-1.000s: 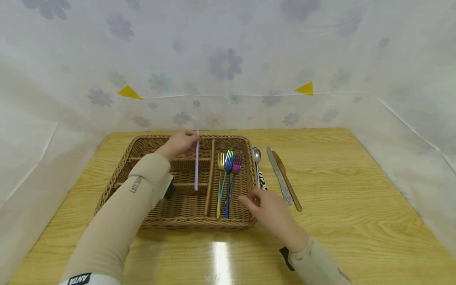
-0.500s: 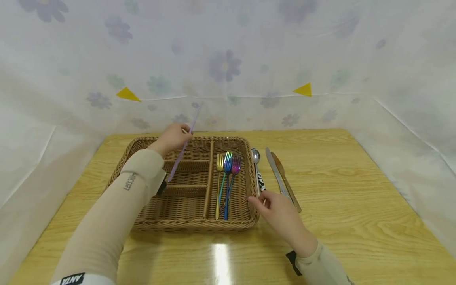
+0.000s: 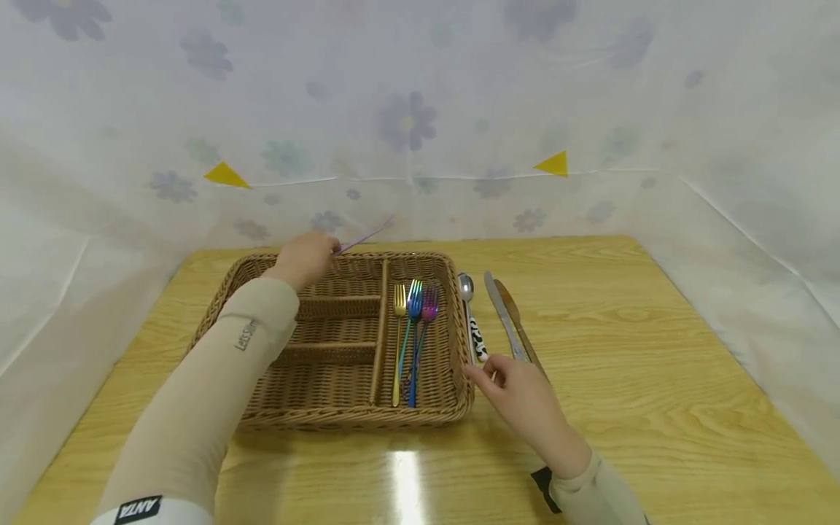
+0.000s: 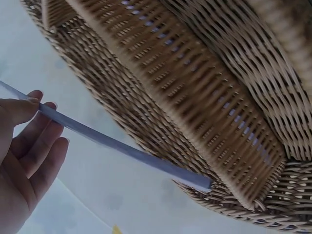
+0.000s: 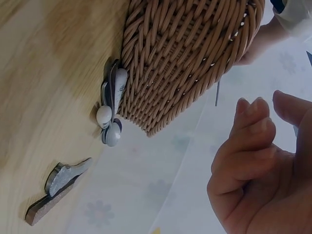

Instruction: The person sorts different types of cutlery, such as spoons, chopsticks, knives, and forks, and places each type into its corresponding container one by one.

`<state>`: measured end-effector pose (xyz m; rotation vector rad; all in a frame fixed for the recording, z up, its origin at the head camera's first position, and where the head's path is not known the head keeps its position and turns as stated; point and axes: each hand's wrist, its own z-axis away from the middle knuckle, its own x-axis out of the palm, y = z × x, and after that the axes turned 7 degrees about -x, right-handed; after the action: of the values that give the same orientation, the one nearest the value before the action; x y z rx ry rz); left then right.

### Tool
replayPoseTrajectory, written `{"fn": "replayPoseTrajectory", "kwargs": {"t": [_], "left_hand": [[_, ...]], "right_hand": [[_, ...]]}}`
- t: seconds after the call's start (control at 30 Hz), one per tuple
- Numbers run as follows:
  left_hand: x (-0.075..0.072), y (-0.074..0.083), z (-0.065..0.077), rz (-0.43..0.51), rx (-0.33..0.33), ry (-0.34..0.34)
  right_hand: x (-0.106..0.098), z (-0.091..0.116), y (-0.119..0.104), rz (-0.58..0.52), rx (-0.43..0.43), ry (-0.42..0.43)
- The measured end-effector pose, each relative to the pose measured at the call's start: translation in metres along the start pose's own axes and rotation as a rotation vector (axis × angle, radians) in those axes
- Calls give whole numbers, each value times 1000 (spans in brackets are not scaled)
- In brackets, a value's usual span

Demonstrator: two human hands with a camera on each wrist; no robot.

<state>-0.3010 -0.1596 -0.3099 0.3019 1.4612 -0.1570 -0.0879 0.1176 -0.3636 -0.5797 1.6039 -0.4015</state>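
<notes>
My left hand (image 3: 303, 260) pinches a slim purple chopstick (image 4: 129, 150) between thumb and fingers, over the back of the brown wicker basket (image 3: 341, 417). In the left wrist view the chopstick's thick, blunt end points along a long divider (image 4: 195, 112); in the head view its thin end sticks out past the back rim. My right hand (image 3: 521, 399) holds nothing, its fingers loosely curled beside the basket's right front corner. Several coloured forks (image 3: 413, 306), gold, blue and purple among them, lie in the long right compartment.
Right of the basket, close along its wall, lie spoons (image 3: 466, 288), one with a black-and-white patterned handle. Further right are a silver knife (image 3: 504, 313) and a copper-coloured knife (image 3: 518, 324). A flowered white curtain (image 3: 407, 124) surrounds the wooden table (image 3: 623, 350).
The chopstick has swung from nearly upright to a low slant, its thin end now pointing right. My left hand has moved left with it; my right hand has shifted slightly right.
</notes>
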Motion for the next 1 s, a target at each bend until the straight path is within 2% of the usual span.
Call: {"fn": "replayPoseTrajectory", "kwargs": {"t": [0.13,0.37,0.57,0.77,1.0], "left_hand": [[8,-6,-1,-103,36,17],[22,-13,1,-297,102,-18],[32,-18,4,-442,157,-9],[36,-25,9,-472,126,-30],[39,-25,15,-458,130,-107]], "right_hand": [[0,2,2,2,19,-1],[2,4,4,10,15,14],[2,7,3,15,50,-4],[2,10,2,12,56,7],[2,10,4,-6,83,-10]]}}
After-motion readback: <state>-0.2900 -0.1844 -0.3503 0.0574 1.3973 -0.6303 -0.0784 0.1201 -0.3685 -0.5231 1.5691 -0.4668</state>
